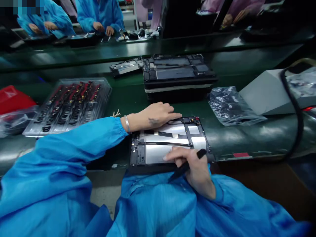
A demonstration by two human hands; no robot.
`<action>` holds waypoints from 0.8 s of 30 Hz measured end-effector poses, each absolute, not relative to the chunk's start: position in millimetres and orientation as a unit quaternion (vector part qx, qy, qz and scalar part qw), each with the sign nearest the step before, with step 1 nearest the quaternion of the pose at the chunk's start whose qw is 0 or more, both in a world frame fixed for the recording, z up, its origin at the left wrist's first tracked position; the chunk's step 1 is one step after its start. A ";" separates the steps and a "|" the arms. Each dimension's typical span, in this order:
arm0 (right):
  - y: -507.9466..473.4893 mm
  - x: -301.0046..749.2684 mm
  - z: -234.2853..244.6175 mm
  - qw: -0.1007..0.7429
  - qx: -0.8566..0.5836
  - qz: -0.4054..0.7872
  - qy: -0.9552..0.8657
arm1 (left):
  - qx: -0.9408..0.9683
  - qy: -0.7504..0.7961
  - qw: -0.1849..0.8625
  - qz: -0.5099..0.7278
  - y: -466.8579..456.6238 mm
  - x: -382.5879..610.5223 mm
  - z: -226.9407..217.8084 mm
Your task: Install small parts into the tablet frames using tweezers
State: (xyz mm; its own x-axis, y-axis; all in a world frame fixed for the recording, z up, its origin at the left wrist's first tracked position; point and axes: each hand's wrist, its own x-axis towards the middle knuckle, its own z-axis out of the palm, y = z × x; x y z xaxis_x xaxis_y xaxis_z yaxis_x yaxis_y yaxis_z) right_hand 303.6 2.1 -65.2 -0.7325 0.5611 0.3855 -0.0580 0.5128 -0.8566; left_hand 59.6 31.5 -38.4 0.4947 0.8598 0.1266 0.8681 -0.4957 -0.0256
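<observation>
In front of me an opened tablet (pixel 154 153) lies at the near edge of the bench, with silver panels, black strips and small boards in a black frame. My left hand (pixel 155 117) rests across its far left edge, fingers stretched out to the right. A black pen-shaped tool (pixel 182 168) is gripped in my right hand (pixel 195 166), its tapered end pointing down-left past the tablet's near edge. The right index finger reaches over a silver panel; whether it touches is unclear.
Beyond the tablet stands a stack of similar opened tablets (pixel 177 70), with another tablet (pixel 127 66) beside it. To the left is a clear plastic tray (pixel 105 95) of small circuit boards. A plastic bag (pixel 232 105), a grey box (pixel 266 93) and a black cable (pixel 297 125) are at right. Co-workers sit opposite.
</observation>
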 end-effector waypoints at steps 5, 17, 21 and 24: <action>1.8 286.8 -86.0 0.434 0.000 0.463 -0.773 | -0.751 -0.587 -0.253 -0.167 44.0 50.2 -41.7; 16.5 289.4 -81.8 0.386 0.042 0.300 -0.871 | -0.680 -0.549 -0.404 -0.270 39.6 35.6 -11.6; 55.1 308.6 -74.6 0.289 0.154 0.092 -0.941 | -0.652 -0.540 -0.415 -0.333 35.5 33.3 3.4; 85.6 322.1 -62.3 0.292 0.129 0.025 -0.947 | -0.607 -0.540 -0.432 -0.392 34.3 32.1 13.4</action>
